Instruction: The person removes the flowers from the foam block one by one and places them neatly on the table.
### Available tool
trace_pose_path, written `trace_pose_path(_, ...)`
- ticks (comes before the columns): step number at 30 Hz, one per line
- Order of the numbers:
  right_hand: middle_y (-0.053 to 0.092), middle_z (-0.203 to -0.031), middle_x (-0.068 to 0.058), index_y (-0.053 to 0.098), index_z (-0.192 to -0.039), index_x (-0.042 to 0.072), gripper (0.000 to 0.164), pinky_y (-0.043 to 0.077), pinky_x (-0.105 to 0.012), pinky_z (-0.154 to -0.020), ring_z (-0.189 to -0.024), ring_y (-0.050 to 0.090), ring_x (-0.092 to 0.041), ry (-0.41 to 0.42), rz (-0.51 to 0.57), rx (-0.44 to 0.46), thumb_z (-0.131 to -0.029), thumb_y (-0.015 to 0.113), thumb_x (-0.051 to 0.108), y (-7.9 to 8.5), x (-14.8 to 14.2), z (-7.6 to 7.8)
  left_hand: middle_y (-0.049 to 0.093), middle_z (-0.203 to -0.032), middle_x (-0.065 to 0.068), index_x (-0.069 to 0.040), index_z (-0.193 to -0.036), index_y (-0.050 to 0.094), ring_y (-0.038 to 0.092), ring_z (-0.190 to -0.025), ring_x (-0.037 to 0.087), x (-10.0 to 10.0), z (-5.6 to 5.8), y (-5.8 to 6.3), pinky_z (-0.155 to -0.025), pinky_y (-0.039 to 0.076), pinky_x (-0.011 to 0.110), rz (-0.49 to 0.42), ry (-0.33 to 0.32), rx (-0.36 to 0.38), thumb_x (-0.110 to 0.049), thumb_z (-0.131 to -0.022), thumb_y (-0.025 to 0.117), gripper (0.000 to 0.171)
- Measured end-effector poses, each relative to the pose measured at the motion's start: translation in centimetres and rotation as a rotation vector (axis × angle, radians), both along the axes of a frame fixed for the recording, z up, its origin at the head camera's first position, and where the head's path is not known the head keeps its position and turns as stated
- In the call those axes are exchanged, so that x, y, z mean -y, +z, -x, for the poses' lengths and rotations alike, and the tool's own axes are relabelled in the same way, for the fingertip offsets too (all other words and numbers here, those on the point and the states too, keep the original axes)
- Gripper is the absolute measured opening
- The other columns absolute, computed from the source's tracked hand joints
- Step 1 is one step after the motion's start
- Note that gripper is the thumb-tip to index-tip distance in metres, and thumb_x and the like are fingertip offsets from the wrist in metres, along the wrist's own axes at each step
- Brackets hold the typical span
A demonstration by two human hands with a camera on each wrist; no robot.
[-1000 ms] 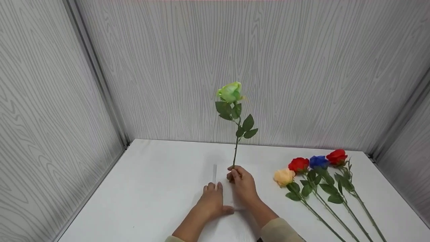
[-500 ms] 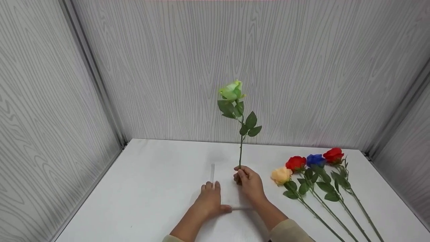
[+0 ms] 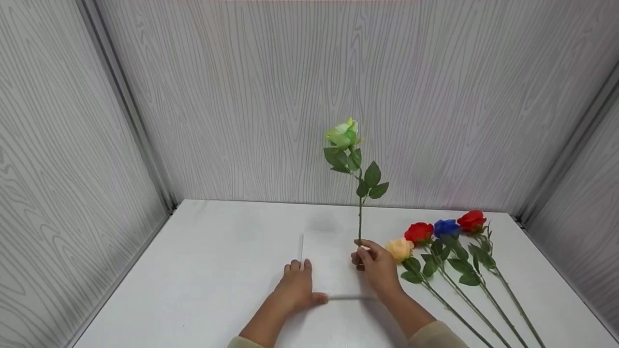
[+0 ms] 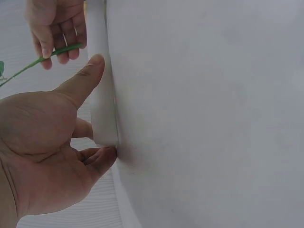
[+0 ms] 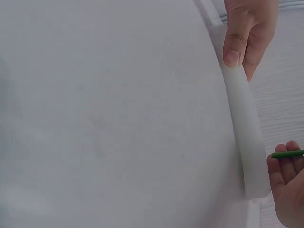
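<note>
My right hand pinches the lower stem of a pale green artificial rose, upright with its bloom high against the back wall. The cut end of its green stem crosses the curled fingers in the left wrist view. Beneath it lies a low white slab, whose front side shows as a long band in both wrist views. My left hand holds the slab's near left corner, thumb against the front side and fingers along the left side. The slab's white top blends into the tabletop.
Right of the hands lie a peach rose, a red rose, a blue rose and another red rose, stems toward the near edge. Wood-grain panels wall the white table at back and sides.
My right hand has moved to the right with the green rose, closer to the peach rose. My left hand stays at the slab's corner; the whole view has shifted slightly.
</note>
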State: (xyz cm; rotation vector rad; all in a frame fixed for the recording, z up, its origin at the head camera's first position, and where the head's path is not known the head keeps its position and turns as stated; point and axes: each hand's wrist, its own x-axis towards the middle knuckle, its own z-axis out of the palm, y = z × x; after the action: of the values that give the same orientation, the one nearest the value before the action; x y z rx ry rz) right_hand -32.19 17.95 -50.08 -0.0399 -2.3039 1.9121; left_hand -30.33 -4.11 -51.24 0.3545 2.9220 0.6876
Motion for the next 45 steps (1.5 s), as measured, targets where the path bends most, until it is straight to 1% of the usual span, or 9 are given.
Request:
trace_pose_path(3, 0.079, -0.101, -0.022, 0.070, -0.136, -0.002, 0.029, 0.067, -0.030, -0.079, -0.089, 0.076, -0.022, -0.006, 0.005, 0.016, -0.108, 0.061, 0.001, 0.0, -0.7, -0.6, 0.046, -0.154, 0.036, 0.015, -0.160, 0.039, 0.046, -0.142, 0.045, -0.1, -0.8, 1.2, -0.124, 0.046, 0.055, -0.020, -0.001, 0.018, -0.049, -0.086, 0.091, 0.110)
trace_pose_path(9, 0.079, -0.105, -0.023, 0.072, -0.133, 0.000, 0.028, 0.069, -0.034, -0.082, -0.093, 0.077, -0.026, -0.017, -0.029, 0.041, -0.108, 0.062, -0.001, 0.4, -2.2, -1.6, 0.046, -0.153, 0.037, 0.015, -0.159, 0.038, 0.047, -0.139, 0.044, -0.2, -1.4, 2.2, -0.123, 0.046, 0.055, 0.005, -0.005, 0.021, -0.046, -0.088, 0.090, 0.108)
trace_pose_path(15, 0.075, -0.113, -0.022, 0.073, -0.131, 0.001, 0.026, 0.070, -0.036, -0.083, -0.096, 0.078, -0.023, -0.014, -0.099, 0.047, -0.108, 0.063, 0.002, 1.1, -3.5, -2.4, 0.046, -0.152, 0.038, 0.015, -0.159, 0.039, 0.046, -0.138, 0.045, -0.3, -1.1, 2.1, -0.123, 0.047, 0.055, 0.012, -0.008, 0.015, -0.047, -0.087, 0.090, 0.108)
trace_pose_path(22, 0.076, -0.106, -0.017, 0.076, -0.127, 0.001, 0.023, 0.070, -0.036, -0.078, -0.093, 0.075, -0.019, 0.010, -0.133, 0.050, -0.106, 0.065, 0.001, 1.7, -4.5, -3.5, 0.046, -0.153, 0.038, 0.016, -0.159, 0.038, 0.045, -0.141, 0.047, -0.3, -1.2, 2.3, -0.123, 0.047, 0.054, 0.027, -0.027, -0.006, -0.050, -0.087, 0.089, 0.110)
trace_pose_path(26, 0.077, -0.106, -0.018, 0.077, -0.125, -0.001, 0.024, 0.069, -0.033, -0.075, -0.091, 0.073, -0.018, 0.024, -0.145, 0.042, -0.104, 0.067, -0.002, 1.7, -5.2, -4.1, 0.045, -0.153, 0.038, 0.017, -0.158, 0.038, 0.045, -0.141, 0.046, -0.2, -1.4, 2.4, -0.123, 0.046, 0.055, 0.011, -0.028, -0.011, -0.049, -0.086, 0.089, 0.110)
trace_pose_path(29, 0.078, -0.105, -0.017, 0.078, -0.124, 0.000, 0.024, 0.069, -0.031, -0.075, -0.090, 0.072, -0.018, 0.026, -0.171, 0.065, -0.103, 0.068, -0.004, 1.7, -5.7, -4.6, 0.045, -0.152, 0.038, 0.017, -0.158, 0.038, 0.044, -0.140, 0.046, -0.1, -1.4, 2.3, -0.123, 0.046, 0.056, -0.006, -0.022, -0.004, -0.048, -0.087, 0.090, 0.110)
trace_pose_path(32, 0.078, -0.101, -0.016, 0.079, -0.121, 0.001, 0.022, 0.069, -0.031, -0.075, -0.088, 0.071, -0.018, 0.031, -0.214, 0.091, -0.102, 0.068, -0.004, 2.2, -6.5, -5.0, 0.046, -0.151, 0.038, 0.017, -0.158, 0.038, 0.045, -0.139, 0.046, -0.2, -1.2, 2.7, -0.123, 0.046, 0.056, -0.007, -0.022, 0.003, -0.046, -0.087, 0.090, 0.108)
trace_pose_path(39, 0.078, -0.093, -0.013, 0.078, -0.122, -0.001, 0.021, 0.066, -0.031, -0.071, -0.083, 0.072, -0.020, 0.132, -0.317, 0.102, -0.103, 0.068, 0.000, 2.5, -9.0, -6.3, 0.047, -0.151, 0.037, 0.016, -0.159, 0.039, 0.045, -0.139, 0.046, -0.1, -1.0, 2.8, -0.122, 0.046, 0.056, -0.008, -0.014, 0.008, -0.046, -0.088, 0.090, 0.107)
trace_pose_path(45, 0.078, -0.096, -0.013, 0.075, -0.123, -0.003, 0.022, 0.066, -0.031, -0.069, -0.084, 0.073, -0.021, 0.193, -0.367, 0.122, -0.103, 0.068, 0.000, 1.9, -10.9, -7.7, 0.045, -0.153, 0.038, 0.015, -0.159, 0.039, 0.043, -0.144, 0.048, -0.3, -1.0, 2.4, -0.124, 0.045, 0.056, -0.006, -0.007, 0.031, -0.046, -0.088, 0.090, 0.107)
